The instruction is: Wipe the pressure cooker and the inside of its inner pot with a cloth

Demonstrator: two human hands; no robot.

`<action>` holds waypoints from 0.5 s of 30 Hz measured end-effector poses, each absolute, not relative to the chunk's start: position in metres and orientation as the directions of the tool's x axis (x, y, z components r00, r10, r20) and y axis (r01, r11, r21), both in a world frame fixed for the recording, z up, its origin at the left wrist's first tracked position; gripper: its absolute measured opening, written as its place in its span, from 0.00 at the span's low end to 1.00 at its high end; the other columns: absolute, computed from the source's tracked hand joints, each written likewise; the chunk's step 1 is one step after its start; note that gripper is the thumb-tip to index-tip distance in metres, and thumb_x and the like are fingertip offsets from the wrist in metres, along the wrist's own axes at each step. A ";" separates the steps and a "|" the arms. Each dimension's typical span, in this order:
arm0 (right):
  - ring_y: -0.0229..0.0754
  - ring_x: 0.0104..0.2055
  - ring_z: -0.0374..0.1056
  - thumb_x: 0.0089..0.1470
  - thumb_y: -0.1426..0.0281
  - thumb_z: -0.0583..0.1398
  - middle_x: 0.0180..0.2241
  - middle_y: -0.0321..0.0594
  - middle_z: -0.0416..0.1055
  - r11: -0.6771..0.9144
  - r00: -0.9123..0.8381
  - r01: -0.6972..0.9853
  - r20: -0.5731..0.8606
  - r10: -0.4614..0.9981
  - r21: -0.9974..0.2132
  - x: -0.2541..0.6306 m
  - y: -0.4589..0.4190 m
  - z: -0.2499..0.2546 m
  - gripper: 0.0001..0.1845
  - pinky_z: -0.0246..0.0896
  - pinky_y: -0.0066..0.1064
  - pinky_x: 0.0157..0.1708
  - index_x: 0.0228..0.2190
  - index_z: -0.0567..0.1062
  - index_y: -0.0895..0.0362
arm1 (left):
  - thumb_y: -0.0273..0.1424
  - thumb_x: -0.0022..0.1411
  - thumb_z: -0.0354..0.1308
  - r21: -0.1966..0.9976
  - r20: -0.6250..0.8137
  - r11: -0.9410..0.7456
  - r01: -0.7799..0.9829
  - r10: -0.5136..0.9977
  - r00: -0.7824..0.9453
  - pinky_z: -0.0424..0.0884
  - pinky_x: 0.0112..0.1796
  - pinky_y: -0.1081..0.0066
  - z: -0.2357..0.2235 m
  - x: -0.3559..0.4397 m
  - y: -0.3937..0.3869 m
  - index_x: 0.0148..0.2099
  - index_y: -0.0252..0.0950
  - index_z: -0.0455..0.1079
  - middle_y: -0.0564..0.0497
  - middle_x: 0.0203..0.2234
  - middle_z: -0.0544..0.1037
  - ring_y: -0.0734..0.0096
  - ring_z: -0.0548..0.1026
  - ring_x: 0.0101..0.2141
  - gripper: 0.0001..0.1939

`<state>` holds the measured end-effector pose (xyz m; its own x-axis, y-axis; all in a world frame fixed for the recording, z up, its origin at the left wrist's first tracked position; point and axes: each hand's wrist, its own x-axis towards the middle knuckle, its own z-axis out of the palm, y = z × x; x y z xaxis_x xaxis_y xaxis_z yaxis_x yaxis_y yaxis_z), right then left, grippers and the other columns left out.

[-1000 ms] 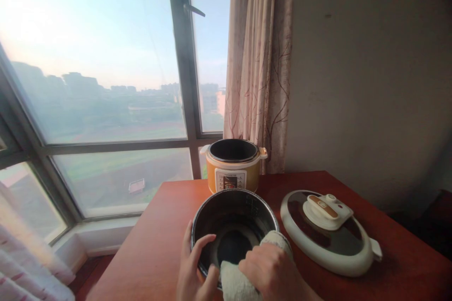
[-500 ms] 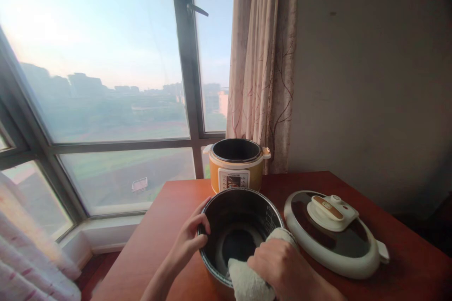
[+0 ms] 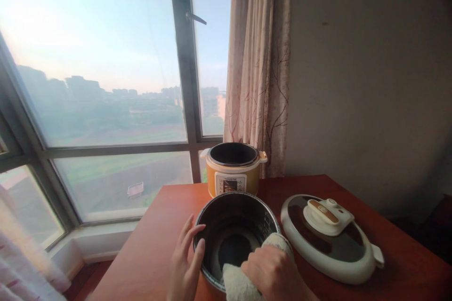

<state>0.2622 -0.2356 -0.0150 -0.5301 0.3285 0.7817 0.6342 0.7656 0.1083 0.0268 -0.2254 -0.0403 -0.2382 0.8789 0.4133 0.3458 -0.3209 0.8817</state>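
Observation:
A black inner pot (image 3: 240, 207) is tilted toward me above the front of the table, its dark inside showing. My right hand (image 3: 270, 270) is closed around a pale cloth (image 3: 240, 284), which lies over the pot's right and near rim. At the pot's left rim, my left hand (image 3: 189, 258) has its fingers spread and straightened; I cannot tell whether the fingertips still touch the rim. Behind the pot stands the yellow and white cooker body (image 3: 233, 169), with its control panel facing me. The pot's underside is mostly hidden.
To the right, a round cooker lid (image 3: 326, 237) with a white rim and handle lies on the reddish-brown table (image 3: 141, 254). A window (image 3: 116, 103) and a patterned curtain (image 3: 257, 66) are beyond the table. A grey wall (image 3: 360, 80) rises at the right.
My left hand has loosened its grip on the pot's rim and spread its fingers. My right hand keeps hold of the cloth at the rim. The view has shifted slightly.

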 end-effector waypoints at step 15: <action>0.41 0.22 0.59 0.66 0.73 0.44 0.21 0.33 0.66 0.729 -0.514 0.677 0.776 0.367 0.104 0.249 -0.243 -0.012 0.19 0.37 0.38 0.27 0.25 0.66 0.52 | 0.35 0.58 0.58 0.822 0.436 -0.291 0.490 0.875 -0.212 0.66 0.59 0.48 -0.036 0.043 -0.250 0.42 0.41 0.77 0.42 0.63 0.68 0.45 0.65 0.64 0.11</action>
<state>0.2485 -0.2429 -0.0122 -0.5139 0.3665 0.7756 0.6767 0.7289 0.1039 0.0431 -0.2498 -0.0361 -0.2116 0.8749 0.4356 0.4901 -0.2905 0.8218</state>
